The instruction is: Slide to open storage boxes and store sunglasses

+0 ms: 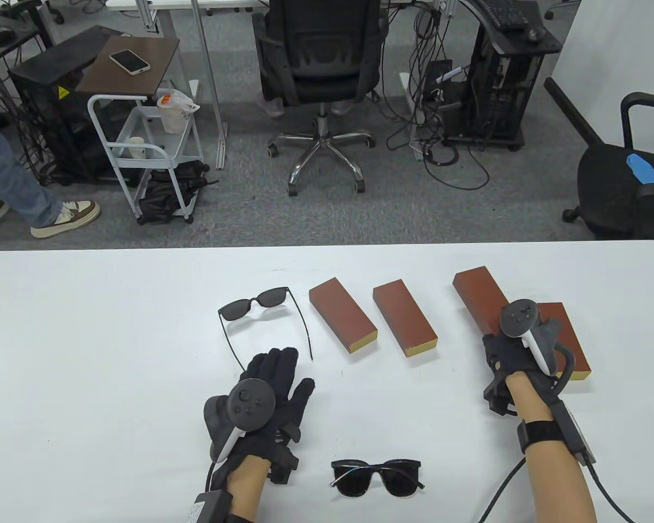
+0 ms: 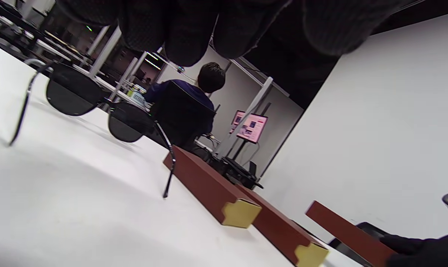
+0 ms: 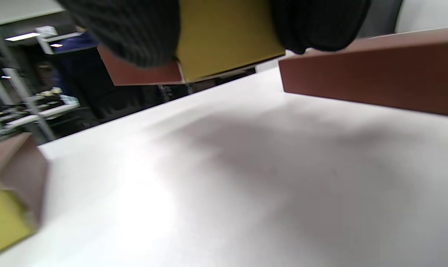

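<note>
Four brown storage boxes with gold ends lie in a row on the white table (image 1: pixel 87 327). My right hand (image 1: pixel 515 340) grips the near end of the third box (image 1: pixel 477 289). In the right wrist view its gold end (image 3: pixel 224 37) sits between my fingers (image 3: pixel 135 33), raised a little off the table. My left hand (image 1: pixel 280 373) lies open and empty, fingers stretched toward thin-framed sunglasses (image 1: pixel 261 305) with their arms unfolded. These also show in the left wrist view (image 2: pixel 94 100). A second, folded pair of sunglasses (image 1: pixel 376 476) lies at the near edge.
The first box (image 1: pixel 342 316) and the second box (image 1: pixel 404 321) lie shut between the hands. The fourth box (image 1: pixel 572 338) lies partly under my right hand. An office chair (image 1: pixel 319 71) and a cart (image 1: pixel 147 147) stand beyond the table's far edge.
</note>
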`<state>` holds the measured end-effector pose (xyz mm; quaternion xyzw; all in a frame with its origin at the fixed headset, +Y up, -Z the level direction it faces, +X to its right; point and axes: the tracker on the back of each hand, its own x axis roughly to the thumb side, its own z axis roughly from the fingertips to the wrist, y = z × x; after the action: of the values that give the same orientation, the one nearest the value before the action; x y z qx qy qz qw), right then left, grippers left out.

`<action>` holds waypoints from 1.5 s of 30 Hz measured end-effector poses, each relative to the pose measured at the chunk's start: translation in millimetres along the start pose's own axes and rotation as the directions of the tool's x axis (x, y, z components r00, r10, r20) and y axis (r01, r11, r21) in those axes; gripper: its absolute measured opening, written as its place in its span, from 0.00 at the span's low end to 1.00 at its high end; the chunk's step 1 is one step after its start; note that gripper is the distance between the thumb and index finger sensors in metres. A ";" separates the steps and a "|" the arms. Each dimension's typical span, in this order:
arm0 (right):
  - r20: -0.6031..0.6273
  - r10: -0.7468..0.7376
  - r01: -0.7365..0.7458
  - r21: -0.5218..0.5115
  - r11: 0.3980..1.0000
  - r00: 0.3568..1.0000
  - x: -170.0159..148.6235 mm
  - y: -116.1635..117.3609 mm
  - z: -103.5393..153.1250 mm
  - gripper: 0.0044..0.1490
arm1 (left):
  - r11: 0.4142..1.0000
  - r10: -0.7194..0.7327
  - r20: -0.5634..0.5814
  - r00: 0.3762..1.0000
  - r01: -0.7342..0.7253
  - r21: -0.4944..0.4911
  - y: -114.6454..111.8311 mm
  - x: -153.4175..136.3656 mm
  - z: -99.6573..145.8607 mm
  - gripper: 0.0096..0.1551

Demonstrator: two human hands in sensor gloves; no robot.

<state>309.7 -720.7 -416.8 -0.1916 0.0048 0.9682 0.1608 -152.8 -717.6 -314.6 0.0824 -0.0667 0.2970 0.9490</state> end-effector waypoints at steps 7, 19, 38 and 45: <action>0.350 -0.146 0.101 0.142 0.985 0.925 -1.7 -25.3 44.8 0.48 | 0.991 0.108 0.145 0.983 -0.095 -0.094 1.3 4.1 -2.8 0.48; 0.693 -0.184 -0.038 0.292 0.956 0.697 44.8 -54.5 119.9 0.51 | 0.987 0.077 0.315 0.946 -0.028 -0.157 1.1 26.0 3.2 0.58; 0.774 -0.308 -0.070 0.412 0.909 0.553 85.8 -46.1 145.2 0.50 | 0.960 0.215 0.350 0.912 -0.131 -0.246 -1.9 44.2 9.8 0.61; 0.774 -0.365 0.077 0.383 0.921 0.517 76.1 -41.4 139.7 0.53 | 0.927 0.325 0.291 0.900 -0.243 -0.285 0.6 39.2 5.9 0.58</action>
<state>204.6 -647.9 -313.5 0.3185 0.0505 0.8997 0.2941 -121.6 -696.7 -301.9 0.0048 -0.2731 0.4046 0.8727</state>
